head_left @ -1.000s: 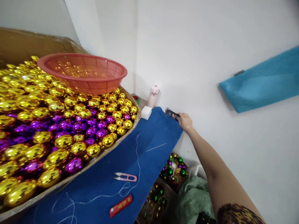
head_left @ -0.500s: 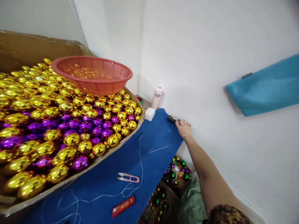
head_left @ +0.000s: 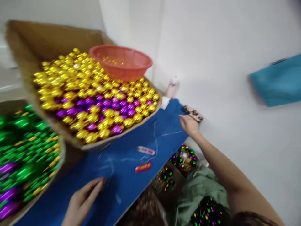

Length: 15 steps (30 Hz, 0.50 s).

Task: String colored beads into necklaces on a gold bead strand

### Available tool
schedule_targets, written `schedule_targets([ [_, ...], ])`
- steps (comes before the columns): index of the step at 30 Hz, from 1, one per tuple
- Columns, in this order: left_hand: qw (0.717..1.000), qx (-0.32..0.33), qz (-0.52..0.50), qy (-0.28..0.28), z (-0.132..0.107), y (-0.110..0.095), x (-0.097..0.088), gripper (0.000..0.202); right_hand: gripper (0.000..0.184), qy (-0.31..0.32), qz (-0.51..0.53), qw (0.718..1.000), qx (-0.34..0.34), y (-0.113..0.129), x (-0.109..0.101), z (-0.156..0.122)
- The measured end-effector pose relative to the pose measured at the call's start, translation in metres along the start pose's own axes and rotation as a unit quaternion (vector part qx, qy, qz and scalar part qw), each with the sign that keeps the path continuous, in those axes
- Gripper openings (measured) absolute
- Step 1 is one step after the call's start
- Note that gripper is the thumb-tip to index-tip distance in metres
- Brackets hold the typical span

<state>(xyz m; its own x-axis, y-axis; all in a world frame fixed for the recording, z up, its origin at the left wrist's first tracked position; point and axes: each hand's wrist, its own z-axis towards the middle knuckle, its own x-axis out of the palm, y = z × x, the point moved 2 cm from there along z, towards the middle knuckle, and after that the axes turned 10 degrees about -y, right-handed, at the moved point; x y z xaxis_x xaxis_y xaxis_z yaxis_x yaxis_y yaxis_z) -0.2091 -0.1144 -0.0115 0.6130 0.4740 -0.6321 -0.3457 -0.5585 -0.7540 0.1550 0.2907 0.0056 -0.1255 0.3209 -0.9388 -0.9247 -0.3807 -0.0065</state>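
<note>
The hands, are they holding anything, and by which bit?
I can't tell. The right hand is right by a dark, patterned thing, but no grip shows clearly. The left hand is blurred, and nothing shows clearly in it.

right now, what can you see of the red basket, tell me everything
The red basket is round, looks like plastic, and has a wide rim with sides narrowing downward. It sits open side up on the gold baubles in the cardboard box, toward the back right. Gold shows inside its rim, whether contents or show-through I cannot tell. Blur hides finer detail. The left hand and right hand are both clear of it.
</note>
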Motion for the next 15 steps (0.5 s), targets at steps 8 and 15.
schedule_targets([
  [8, 0.964, -0.014, -0.260, 0.061, -0.045, -0.018, -0.034, 0.031, 0.032, 0.072, 0.430, 0.874, -0.216, 0.201, -0.065, -0.111],
  [15, 0.962, -0.024, -0.271, 0.008, -0.074, 0.017, -0.062, 0.034, 0.027, 0.184, 0.329, 0.847, -0.374, 0.290, -0.058, -0.151],
])
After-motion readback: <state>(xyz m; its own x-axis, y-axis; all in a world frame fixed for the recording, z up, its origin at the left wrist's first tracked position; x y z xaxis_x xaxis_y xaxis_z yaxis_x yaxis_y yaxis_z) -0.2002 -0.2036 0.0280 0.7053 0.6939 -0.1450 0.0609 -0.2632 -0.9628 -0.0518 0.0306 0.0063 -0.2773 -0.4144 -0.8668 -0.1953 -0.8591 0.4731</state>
